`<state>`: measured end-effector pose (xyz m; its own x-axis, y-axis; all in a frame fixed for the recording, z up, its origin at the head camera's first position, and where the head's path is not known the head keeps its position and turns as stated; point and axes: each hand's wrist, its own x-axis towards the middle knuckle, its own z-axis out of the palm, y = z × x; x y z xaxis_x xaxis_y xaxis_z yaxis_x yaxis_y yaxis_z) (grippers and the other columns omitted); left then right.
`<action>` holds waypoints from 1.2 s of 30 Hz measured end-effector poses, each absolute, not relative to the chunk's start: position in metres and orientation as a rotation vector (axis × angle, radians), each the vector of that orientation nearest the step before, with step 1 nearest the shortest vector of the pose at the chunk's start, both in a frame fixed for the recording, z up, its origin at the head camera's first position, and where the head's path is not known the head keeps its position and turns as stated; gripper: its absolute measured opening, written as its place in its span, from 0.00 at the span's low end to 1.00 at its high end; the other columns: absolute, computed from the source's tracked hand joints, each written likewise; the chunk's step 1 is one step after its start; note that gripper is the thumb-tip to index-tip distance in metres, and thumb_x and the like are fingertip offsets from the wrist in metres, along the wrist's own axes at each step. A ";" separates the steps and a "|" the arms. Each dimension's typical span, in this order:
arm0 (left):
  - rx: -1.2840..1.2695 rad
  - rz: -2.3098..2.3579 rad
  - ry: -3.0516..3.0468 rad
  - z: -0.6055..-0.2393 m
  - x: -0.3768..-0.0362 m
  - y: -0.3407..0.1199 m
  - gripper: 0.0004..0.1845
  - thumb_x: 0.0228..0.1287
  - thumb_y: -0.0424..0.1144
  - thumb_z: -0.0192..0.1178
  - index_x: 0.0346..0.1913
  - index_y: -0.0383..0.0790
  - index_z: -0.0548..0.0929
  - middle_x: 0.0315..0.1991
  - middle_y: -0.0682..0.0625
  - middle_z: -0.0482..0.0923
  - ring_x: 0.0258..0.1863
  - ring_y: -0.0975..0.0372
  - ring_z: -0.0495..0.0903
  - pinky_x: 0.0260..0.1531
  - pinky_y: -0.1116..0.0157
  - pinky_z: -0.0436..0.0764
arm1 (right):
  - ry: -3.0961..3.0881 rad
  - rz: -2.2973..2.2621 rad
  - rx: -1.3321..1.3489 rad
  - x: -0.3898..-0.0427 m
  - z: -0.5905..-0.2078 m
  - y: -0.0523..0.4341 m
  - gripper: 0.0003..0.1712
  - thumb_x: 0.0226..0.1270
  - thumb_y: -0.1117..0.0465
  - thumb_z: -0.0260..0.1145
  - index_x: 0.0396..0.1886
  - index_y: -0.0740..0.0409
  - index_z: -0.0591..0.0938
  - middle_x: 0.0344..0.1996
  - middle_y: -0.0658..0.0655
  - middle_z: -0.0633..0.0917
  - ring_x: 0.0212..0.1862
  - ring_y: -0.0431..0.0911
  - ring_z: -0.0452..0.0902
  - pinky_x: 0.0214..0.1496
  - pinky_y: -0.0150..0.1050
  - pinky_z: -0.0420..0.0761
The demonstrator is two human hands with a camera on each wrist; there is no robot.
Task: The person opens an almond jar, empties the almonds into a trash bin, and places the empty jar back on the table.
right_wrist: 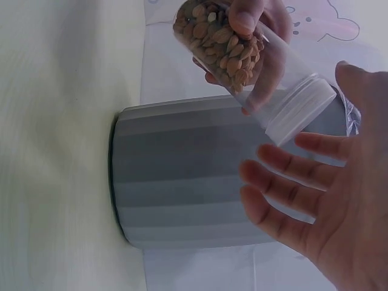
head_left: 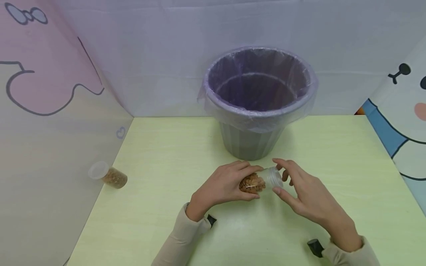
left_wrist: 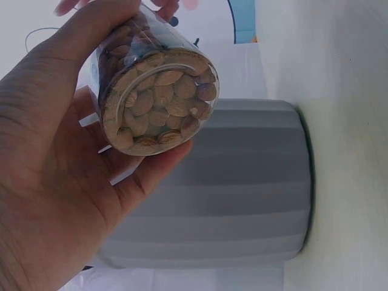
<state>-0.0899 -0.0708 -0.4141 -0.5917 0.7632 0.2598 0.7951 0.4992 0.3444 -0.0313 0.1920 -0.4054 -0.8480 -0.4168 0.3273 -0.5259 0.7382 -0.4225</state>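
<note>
My left hand [head_left: 229, 184] grips a clear jar of almonds [head_left: 254, 183], held tilted on its side just above the yellow-green table [head_left: 159, 166]. From the left wrist view the jar's round base [left_wrist: 160, 103] faces the camera, with my left hand [left_wrist: 54, 163] curled round it. The jar's pale screw lid [head_left: 274, 176] points right. My right hand [head_left: 299, 192] hovers at the lid with fingers spread. In the right wrist view those fingers [right_wrist: 291, 163] sit just short of the lid [right_wrist: 297, 109], and the lid is still on the jar [right_wrist: 224, 42].
A grey bin [head_left: 249, 142] with a clear plastic liner [head_left: 259, 62] stands right behind the hands, open-topped. A second jar of nuts [head_left: 110, 176] lies on its side at the table's left edge. Printed panels wall in the left, back and right sides.
</note>
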 end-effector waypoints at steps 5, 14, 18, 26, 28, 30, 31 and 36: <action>-1.380 -0.660 -2.671 -0.413 -0.089 -0.072 0.38 0.58 0.62 0.75 0.69 0.52 0.78 0.52 0.58 0.83 0.43 0.69 0.80 0.40 0.71 0.80 | -2.710 0.744 0.748 -0.031 -0.406 0.191 0.35 0.67 0.55 0.74 0.71 0.55 0.72 0.39 0.44 0.78 0.34 0.32 0.69 0.30 0.30 0.71; -1.371 -0.645 -2.678 -0.413 -0.090 -0.074 0.38 0.58 0.62 0.74 0.70 0.53 0.78 0.53 0.58 0.83 0.44 0.68 0.81 0.41 0.70 0.81 | -2.716 0.787 0.779 -0.031 -0.407 0.189 0.36 0.67 0.59 0.73 0.73 0.49 0.70 0.49 0.43 0.79 0.37 0.34 0.75 0.35 0.33 0.79; -1.369 -0.642 -2.673 -0.414 -0.090 -0.075 0.38 0.58 0.62 0.74 0.70 0.53 0.78 0.53 0.58 0.83 0.44 0.68 0.81 0.41 0.69 0.81 | -2.709 0.802 0.812 -0.030 -0.408 0.189 0.38 0.66 0.62 0.73 0.74 0.50 0.69 0.54 0.44 0.78 0.39 0.37 0.77 0.37 0.34 0.81; -1.369 -0.637 -2.659 -0.413 -0.091 -0.075 0.39 0.58 0.62 0.74 0.70 0.52 0.78 0.52 0.57 0.83 0.42 0.68 0.81 0.40 0.70 0.81 | -2.624 0.843 0.954 -0.033 -0.409 0.190 0.40 0.64 0.66 0.71 0.75 0.58 0.67 0.67 0.53 0.74 0.46 0.34 0.76 0.47 0.29 0.79; -1.366 -0.637 -2.660 -0.412 -0.091 -0.074 0.38 0.58 0.62 0.74 0.70 0.53 0.78 0.52 0.57 0.83 0.42 0.68 0.80 0.40 0.70 0.81 | -2.614 0.877 0.976 -0.034 -0.410 0.191 0.40 0.65 0.67 0.70 0.75 0.60 0.66 0.68 0.54 0.73 0.49 0.34 0.75 0.50 0.28 0.77; -1.368 -0.640 -2.661 -0.412 -0.091 -0.074 0.38 0.58 0.62 0.74 0.70 0.53 0.78 0.52 0.58 0.83 0.42 0.68 0.80 0.40 0.70 0.80 | -2.607 0.912 0.988 -0.033 -0.410 0.191 0.40 0.64 0.67 0.69 0.75 0.62 0.65 0.69 0.56 0.73 0.51 0.34 0.75 0.52 0.27 0.76; -1.370 -0.641 -2.659 -0.412 -0.091 -0.074 0.38 0.59 0.62 0.74 0.70 0.53 0.78 0.52 0.58 0.83 0.42 0.68 0.80 0.40 0.70 0.80 | -2.601 0.929 0.994 -0.033 -0.410 0.191 0.41 0.64 0.68 0.69 0.75 0.63 0.64 0.69 0.58 0.72 0.52 0.34 0.75 0.53 0.28 0.76; -1.373 -0.649 -2.650 -0.412 -0.091 -0.074 0.38 0.58 0.62 0.75 0.69 0.52 0.78 0.52 0.58 0.83 0.43 0.69 0.81 0.40 0.70 0.81 | -2.606 0.922 0.970 -0.031 -0.408 0.190 0.44 0.63 0.68 0.71 0.77 0.64 0.62 0.70 0.59 0.72 0.57 0.38 0.76 0.55 0.32 0.78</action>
<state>-0.0908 -0.0738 -0.4120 -0.5926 0.7601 0.2665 0.7972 0.5064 0.3286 -0.0312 0.1903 -0.4079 -0.7607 -0.5164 0.3934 -0.6489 0.5871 -0.4840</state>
